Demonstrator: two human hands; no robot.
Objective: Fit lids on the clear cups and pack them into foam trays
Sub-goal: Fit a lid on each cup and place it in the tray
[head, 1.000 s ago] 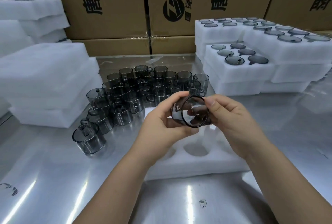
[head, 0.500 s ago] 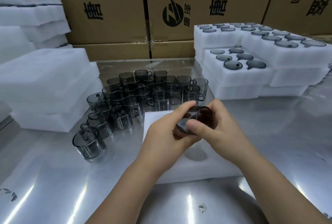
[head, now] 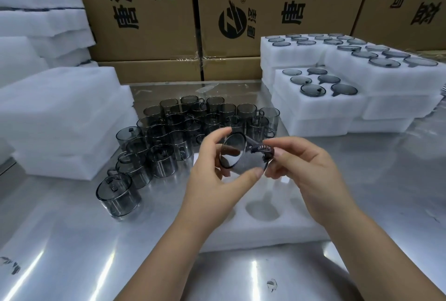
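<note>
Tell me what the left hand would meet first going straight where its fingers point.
The left hand grips the clear cup; beyond that it would likely meet the right hand pinching the cup's other side, though depth is unclear.

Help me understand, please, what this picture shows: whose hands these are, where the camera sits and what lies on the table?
No machine here: a person works with bare hands, and one camera worn on the head looks down at them. The left hand and right hand together hold one clear cup, tipped on its side, above a white foam tray with round holes. On the shiny metal table stands a cluster of more cups. At the right rear lie filled foam trays; at the left, plain foam stacks; cardboard boxes stand behind.
</note>
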